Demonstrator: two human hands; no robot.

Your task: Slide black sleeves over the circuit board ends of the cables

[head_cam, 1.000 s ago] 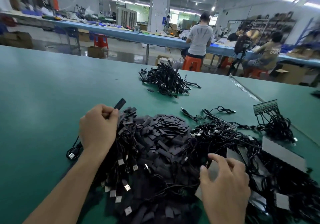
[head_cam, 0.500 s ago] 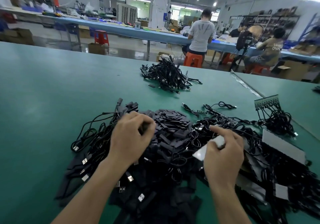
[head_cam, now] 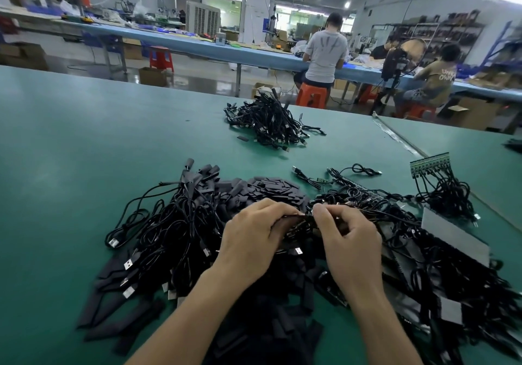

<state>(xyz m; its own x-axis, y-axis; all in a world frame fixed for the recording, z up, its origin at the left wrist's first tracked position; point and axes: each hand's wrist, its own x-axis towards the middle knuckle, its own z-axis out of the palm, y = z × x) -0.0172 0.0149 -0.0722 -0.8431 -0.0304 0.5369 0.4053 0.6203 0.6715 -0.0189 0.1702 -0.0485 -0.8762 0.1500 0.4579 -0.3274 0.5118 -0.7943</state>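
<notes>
My left hand [head_cam: 251,240] and my right hand [head_cam: 347,240] meet above a heap of flat black sleeves [head_cam: 271,189] on the green table [head_cam: 70,167]. Between the fingertips of both hands lies a small dark piece [head_cam: 306,219]; my left fingers pinch a black sleeve at its left end, and my right fingers pinch a cable end at its right. Whether one is inside the other is hidden by the fingers. Black USB cables [head_cam: 169,223] lie tangled to the left of the hands, more cables [head_cam: 423,251] to the right.
A separate pile of cables [head_cam: 265,121] lies farther back on the table. A strip of small circuit boards with wires [head_cam: 429,164] sits at the right, beside grey flat sheets [head_cam: 452,232]. People sit at a blue bench behind.
My left hand put a sleeved cable down at the left, then moved right to the sleeve heap. My right hand rose from the cable tangle, and both hands came together at the middle.
</notes>
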